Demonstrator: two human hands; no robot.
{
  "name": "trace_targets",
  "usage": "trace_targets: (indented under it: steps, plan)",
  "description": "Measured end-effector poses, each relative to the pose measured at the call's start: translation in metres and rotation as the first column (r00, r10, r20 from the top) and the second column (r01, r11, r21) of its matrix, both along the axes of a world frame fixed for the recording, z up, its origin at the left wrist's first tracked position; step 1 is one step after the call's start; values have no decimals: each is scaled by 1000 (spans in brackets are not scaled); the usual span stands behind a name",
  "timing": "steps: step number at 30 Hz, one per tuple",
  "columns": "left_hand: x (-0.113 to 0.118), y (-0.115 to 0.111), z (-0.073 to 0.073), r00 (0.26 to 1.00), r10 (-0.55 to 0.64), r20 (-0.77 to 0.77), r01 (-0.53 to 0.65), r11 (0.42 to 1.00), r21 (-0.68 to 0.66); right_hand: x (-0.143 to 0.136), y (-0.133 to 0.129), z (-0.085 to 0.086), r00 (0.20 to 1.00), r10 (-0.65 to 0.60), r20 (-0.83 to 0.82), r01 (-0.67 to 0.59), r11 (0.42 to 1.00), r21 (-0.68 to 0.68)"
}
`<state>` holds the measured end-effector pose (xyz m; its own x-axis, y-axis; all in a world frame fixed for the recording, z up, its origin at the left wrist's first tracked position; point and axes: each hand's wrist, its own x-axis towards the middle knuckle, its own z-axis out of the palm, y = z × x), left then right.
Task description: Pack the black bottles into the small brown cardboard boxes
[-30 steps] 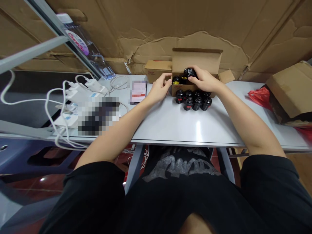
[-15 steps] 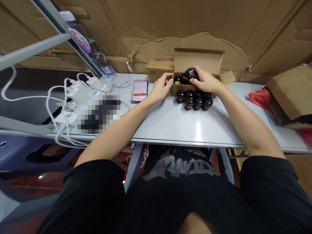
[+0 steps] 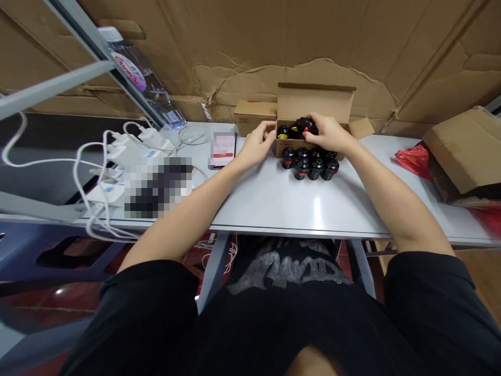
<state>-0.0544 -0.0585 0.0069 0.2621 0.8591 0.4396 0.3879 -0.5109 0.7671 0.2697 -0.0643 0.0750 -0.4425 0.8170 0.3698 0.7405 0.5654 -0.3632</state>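
Note:
An open cardboard box [image 3: 289,148] stands at the back of the white table, its lid raised behind it. Black cylinders with yellow rings [image 3: 282,132] lie inside. My right hand [image 3: 326,131] is over the box, its fingers closed around a black cylinder [image 3: 306,127] with a red mark, tilted at the box's opening. My left hand [image 3: 258,141] rests at the box's left side, thumb and fingers bent against its edge; I cannot see anything held in it. In front of the box, several black cylinders [image 3: 301,168] with red marks stand upright in a cluster.
A closed cardboard box [image 3: 254,112] and a phone [image 3: 222,149] are left of the open box. Further left are white chargers with cables [image 3: 129,149] and a water bottle [image 3: 146,78]. At the right lie a red plastic bag [image 3: 415,160] and a larger carton [image 3: 465,149].
The black cylinder in my right hand has tipped and sunk slightly lower into the box. My left hand stays at the box's left edge. The whole view has shifted a little.

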Motion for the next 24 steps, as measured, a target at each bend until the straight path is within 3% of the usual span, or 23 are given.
trace_targets:
  steps: [19,24]
  plan:
    - [1,-1,2,1000,-9,15,9,1000,-5,-1,-6,6,999,51,7,-51,999,-16]
    - [1,-3,4,1000,-6,5,6,1000,-3,0,-5,5,1000,9,24,-8,1000,-16]
